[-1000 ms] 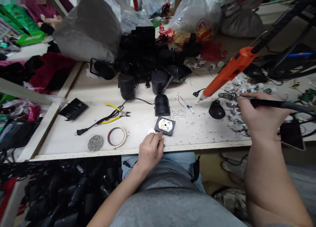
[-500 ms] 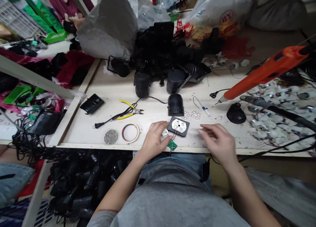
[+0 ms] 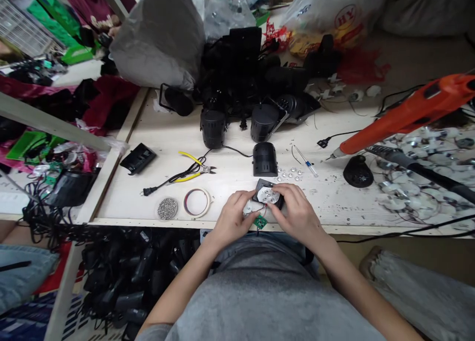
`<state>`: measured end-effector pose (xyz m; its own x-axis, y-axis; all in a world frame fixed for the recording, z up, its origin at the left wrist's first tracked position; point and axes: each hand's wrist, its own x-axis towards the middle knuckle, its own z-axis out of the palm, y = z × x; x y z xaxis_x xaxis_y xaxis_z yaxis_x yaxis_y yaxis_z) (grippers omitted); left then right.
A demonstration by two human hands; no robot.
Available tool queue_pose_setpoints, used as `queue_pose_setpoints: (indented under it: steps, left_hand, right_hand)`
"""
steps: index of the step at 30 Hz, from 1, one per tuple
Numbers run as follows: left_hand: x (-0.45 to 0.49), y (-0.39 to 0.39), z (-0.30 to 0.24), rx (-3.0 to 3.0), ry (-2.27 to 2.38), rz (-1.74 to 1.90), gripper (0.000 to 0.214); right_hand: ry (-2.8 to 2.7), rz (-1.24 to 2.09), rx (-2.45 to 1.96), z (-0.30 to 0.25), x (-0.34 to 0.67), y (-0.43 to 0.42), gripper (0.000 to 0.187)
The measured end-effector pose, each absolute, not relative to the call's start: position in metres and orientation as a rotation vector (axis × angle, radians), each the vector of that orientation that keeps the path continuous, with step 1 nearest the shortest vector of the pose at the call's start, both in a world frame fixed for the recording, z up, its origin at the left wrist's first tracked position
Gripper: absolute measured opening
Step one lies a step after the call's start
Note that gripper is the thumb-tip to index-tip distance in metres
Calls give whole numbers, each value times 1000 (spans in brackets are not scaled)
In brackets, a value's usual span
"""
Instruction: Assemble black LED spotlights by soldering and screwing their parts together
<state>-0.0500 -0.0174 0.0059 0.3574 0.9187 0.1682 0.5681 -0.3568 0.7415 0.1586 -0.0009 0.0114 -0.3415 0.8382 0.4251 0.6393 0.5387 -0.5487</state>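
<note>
A black square lamp part (image 3: 259, 184) with a white lens plate (image 3: 268, 194) set in it lies at the front of the bench. My left hand (image 3: 234, 213) grips its left side, fingers closed. Across from it, my right hand (image 3: 295, 211) has thumb and fingers closed on the right edge and over part of the white plate. Between the hands is a small green circuit board (image 3: 260, 222), joined by thin wires, with a white round part (image 3: 252, 206) by the left fingers. Just beyond lie several small clear lenses (image 3: 291, 174) and a black lamp housing (image 3: 264, 159).
An orange electric screwdriver (image 3: 401, 114) hangs at the right, above many white wired parts (image 3: 419, 168). On the left are yellow-handled cutters (image 3: 189, 177), a tape roll (image 3: 196, 202) and a dish of screws (image 3: 167, 208). Black lamps (image 3: 237, 73) pile up at the back.
My right hand has moved left from the bare bench onto the black lamp part and closed on it. The left hand stays at the part's left side.
</note>
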Motion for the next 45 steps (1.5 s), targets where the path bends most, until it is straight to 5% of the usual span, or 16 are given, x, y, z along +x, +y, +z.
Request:
queue_pose_setpoints:
  steps: [6,17,23,31,45]
  left_hand:
    - [-63,-21,3,2113,1337,686,40]
    - [-63,-19,8,2140,1270,875,32]
    - [-69,-25,0,2058,1394,910,31]
    - [-64,-10,7,2114,1407,1000,36]
    - [-51,-11,15,2184,1325,819,46]
  right_hand:
    - [-2080,306,-1195,21,158,-3,37]
    - [-2691,222,-1435,58,137,37,11]
    - [-2567,508,-1369,49,142,42,57]
    - [-2304,430,-1282,17,159,18,24]
    - [-2342,335,-1052,17,171,26,29]
